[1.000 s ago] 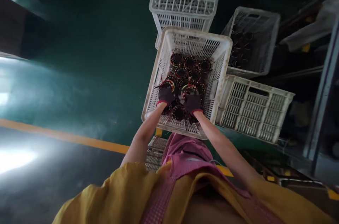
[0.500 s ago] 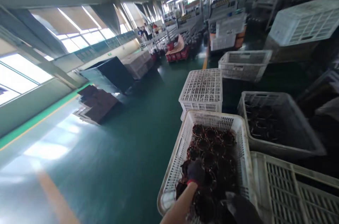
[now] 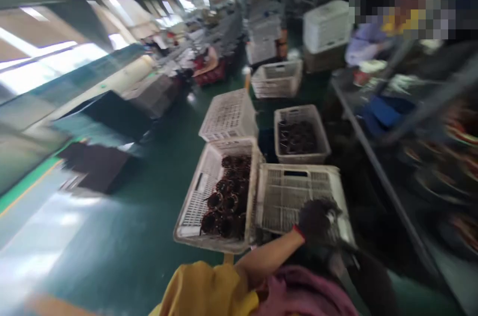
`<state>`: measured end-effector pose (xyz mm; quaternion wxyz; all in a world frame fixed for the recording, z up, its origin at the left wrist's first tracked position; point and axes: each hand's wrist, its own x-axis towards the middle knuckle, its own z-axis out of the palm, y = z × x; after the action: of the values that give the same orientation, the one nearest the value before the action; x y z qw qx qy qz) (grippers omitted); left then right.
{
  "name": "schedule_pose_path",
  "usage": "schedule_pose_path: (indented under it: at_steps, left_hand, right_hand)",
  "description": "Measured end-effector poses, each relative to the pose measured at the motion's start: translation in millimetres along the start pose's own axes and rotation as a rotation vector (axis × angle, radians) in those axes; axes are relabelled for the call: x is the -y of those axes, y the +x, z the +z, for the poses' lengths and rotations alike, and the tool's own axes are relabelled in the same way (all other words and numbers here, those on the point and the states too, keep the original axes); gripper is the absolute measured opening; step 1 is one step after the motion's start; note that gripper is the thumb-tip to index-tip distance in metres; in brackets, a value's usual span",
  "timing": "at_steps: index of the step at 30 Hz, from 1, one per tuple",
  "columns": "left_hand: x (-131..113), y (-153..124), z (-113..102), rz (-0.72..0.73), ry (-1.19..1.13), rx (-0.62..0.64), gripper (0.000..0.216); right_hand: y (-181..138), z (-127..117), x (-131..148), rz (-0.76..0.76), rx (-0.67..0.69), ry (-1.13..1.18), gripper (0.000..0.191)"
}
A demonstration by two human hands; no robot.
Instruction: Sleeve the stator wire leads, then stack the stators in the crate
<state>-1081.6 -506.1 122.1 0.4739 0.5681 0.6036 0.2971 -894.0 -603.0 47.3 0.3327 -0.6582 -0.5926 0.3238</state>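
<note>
My left hand (image 3: 313, 219), in a dark glove with a red cuff, is over the upturned pale crate (image 3: 286, 196) at lower middle. Its fingers look curled round something dark, too blurred to name. Close by on the right, my right hand (image 3: 343, 256) is a dark smear, and its fingers cannot be made out. Left of both hands stands a white slatted crate (image 3: 196, 206). In it are several dark ring-shaped parts (image 3: 224, 201) with copper-coloured edges, which look like wound motor stators. They lie toward the crate's right side.
Behind are another crate of dark parts (image 3: 298, 137), an upturned white crate (image 3: 227, 114) and an open crate (image 3: 276, 79). A workbench edge (image 3: 377, 166) runs along the right, with ring-shaped parts beyond it. A person in a light sleeve (image 3: 362, 42) is behind that bench. Flattened cardboard (image 3: 99, 164) lies left.
My left hand has left the crate of ring-shaped parts and moved right, over the upturned crate. My view has swung right, bringing the workbench and a person into sight.
</note>
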Motion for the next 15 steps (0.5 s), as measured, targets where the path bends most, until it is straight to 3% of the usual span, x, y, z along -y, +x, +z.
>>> schedule_pose_path:
  at_steps: [4, 7, 10, 13, 15]
  left_hand:
    - [-56.7, 12.3, 79.8, 0.055, -0.004, 0.239, 0.027]
    - [-86.7, 33.1, 135.1, 0.123, 0.016, 0.372, 0.029]
    - [-113.0, 45.2, 180.9, 0.317, 0.22, 0.476, 0.029]
    - [-134.9, 61.2, 221.2, 0.584, 0.568, 0.549, 0.032]
    - [-144.7, 79.1, 250.4, 0.655, 0.819, 0.587, 0.043]
  right_hand:
    - [5.7, -103.9, 0.4, 0.247, -0.109, 0.02, 0.033]
    - [13.5, -159.1, -23.8, 0.435, -0.161, -0.027, 0.04]
    - [1.5, -184.2, -50.1, 0.6, -0.202, -0.119, 0.04]
    - [-14.4, -189.4, -66.0, 0.667, -0.144, -0.224, 0.042]
    - [-18.3, -190.5, -73.8, 0.669, -0.101, -0.249, 0.041]
